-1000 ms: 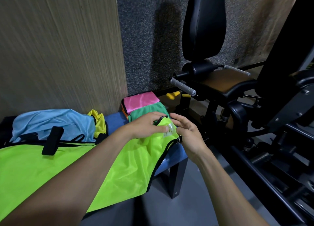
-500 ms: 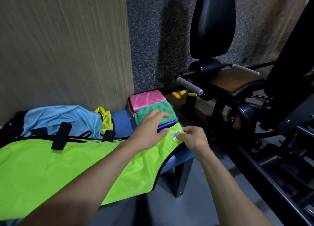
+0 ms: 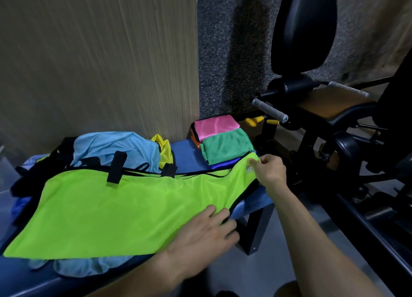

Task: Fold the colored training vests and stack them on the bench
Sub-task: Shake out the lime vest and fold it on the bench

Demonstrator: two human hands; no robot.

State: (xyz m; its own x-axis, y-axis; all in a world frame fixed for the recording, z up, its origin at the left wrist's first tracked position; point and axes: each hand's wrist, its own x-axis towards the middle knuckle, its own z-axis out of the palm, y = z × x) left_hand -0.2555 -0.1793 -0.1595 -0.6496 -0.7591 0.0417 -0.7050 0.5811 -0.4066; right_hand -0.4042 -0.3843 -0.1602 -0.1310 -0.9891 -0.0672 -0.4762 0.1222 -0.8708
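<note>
Left hand (image 3: 201,232) moved to near edge | lime vest (image 3: 124,209) spread flat

place: probably a gym | cues: padded exercise machine (image 3: 312,78), blue bench (image 3: 185,156), training vests (image 3: 124,207)

A spread vest (image 3: 124,209) lies along the bench (image 3: 256,204), its far shoulder pinched by the right hand (image 3: 268,170) and its near edge under the left hand (image 3: 205,234). Behind it sits a heap of unfolded vests (image 3: 116,150). Right of the heap, two stacks of folded vests (image 3: 223,138) stand at the bench's end. An exercise machine (image 3: 323,109) stands to the right of the bench.
</note>
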